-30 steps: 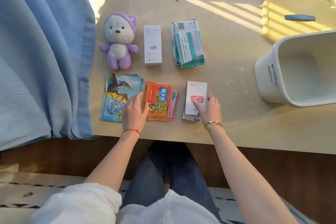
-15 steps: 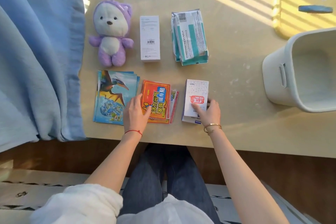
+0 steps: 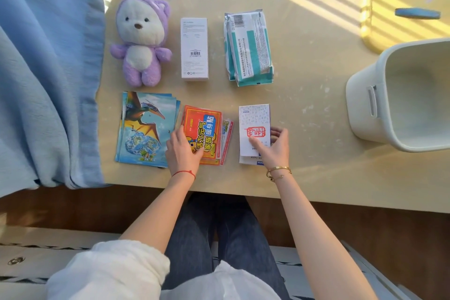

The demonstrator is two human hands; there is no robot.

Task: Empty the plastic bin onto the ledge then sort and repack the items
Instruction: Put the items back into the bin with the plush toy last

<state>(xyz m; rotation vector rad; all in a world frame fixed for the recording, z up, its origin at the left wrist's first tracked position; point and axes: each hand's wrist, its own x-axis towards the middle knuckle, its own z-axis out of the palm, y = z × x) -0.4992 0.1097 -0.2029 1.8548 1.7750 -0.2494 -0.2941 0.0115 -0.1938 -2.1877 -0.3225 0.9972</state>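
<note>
The pale plastic bin [image 3: 365, 105] lies on its side at the right of the ledge [image 3: 311, 165], with nothing inside it. Its items lie in two rows. The far row has a purple plush bear [image 3: 141, 41], a white box [image 3: 194, 48] and teal-and-white packs [image 3: 247, 48]. The near row has dinosaur cards [image 3: 143, 129], a stack of orange packets [image 3: 207, 129] and white packets [image 3: 254, 119]. My left hand [image 3: 183, 153] holds the orange stack at its near left corner, thumb on top. My right hand [image 3: 276, 148] pinches the white packets, with its fingers round the right edge.
A yellow lid [image 3: 379, 22] with a blue handle lies beyond the bin. A blue curtain [image 3: 48, 68] hangs over the ledge's left end, touching the dinosaur cards' side. The ledge's front edge runs just below my wrists, and my legs are under it.
The view has shifted slightly. My left thumb has slid onto the orange packets. My right fingers have moved round the right edge of the white packets. The items have stayed in place.
</note>
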